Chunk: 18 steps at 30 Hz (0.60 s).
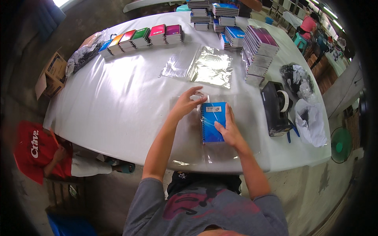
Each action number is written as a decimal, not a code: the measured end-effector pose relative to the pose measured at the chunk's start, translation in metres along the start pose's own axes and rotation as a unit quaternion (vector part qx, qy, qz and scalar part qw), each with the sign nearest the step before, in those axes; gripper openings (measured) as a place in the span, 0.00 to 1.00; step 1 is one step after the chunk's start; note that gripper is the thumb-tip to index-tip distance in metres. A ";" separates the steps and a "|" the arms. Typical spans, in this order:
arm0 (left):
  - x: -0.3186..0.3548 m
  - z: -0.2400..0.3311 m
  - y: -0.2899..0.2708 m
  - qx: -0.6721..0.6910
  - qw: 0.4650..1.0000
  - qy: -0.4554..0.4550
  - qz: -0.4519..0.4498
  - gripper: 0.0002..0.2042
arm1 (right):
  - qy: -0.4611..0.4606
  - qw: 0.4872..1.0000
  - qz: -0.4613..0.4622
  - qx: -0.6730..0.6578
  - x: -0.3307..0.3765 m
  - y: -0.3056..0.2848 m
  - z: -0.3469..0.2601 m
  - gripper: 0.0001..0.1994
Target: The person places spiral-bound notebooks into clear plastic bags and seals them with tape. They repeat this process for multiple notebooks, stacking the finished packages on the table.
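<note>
A blue spiral-bound notebook [213,132] lies upright before me on a sheet of clear plastic film [185,151], its coil along the left side. My right hand [231,131] grips the notebook's right edge, thumb across the cover and fingers along the side. At the top left corner of the notebook is my left hand [189,103], fingers curled toward the thumb. Something clear and shiny shows between those fingertips; too small to make out. Farther back lies a stack of clear plastic sheets [212,67], glossy with reflected light.
A black tape dispenser [273,112] stands to the right, near blue-handled scissors [292,131] and crumpled plastic [309,122]. Tall notebook stacks [260,55] rise at the back right; a row of colourful notebooks [141,37] lines the back left. A person in red [43,151] sits left.
</note>
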<state>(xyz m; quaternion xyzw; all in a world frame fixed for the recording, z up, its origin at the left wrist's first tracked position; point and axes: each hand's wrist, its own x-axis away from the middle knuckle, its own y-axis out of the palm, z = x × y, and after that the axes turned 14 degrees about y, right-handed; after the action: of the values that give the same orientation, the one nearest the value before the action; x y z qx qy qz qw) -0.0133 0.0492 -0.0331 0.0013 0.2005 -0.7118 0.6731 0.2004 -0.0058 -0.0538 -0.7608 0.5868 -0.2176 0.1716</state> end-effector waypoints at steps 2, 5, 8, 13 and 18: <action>-0.014 -0.015 0.003 0.008 1.000 0.004 0.030 0.18 | -0.006 1.000 -0.006 0.001 0.000 -0.001 -0.004 0.41; -0.022 -0.026 0.003 -0.148 0.981 -0.031 0.124 0.13 | 0.008 0.999 -0.037 -0.008 0.000 -0.003 -0.015 0.41; -0.015 -0.001 0.012 -0.103 0.957 0.070 0.261 0.08 | 0.000 0.999 -0.046 -0.012 -0.003 -0.008 -0.008 0.41; 0.053 0.036 -0.002 -0.104 0.972 0.211 0.017 0.12 | 0.012 0.999 -0.037 -0.034 0.001 -0.006 -0.009 0.40; 0.063 0.035 0.009 -0.291 0.926 0.187 -0.148 0.26 | -0.006 0.996 -0.050 -0.067 -0.002 -0.006 -0.007 0.40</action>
<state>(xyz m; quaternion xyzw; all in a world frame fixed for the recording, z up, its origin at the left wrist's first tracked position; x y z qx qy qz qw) -0.0016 -0.0216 -0.0209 -0.0916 0.5191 -0.7002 0.4814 0.2016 -0.0025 -0.0451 -0.8004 0.5599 -0.1819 0.1129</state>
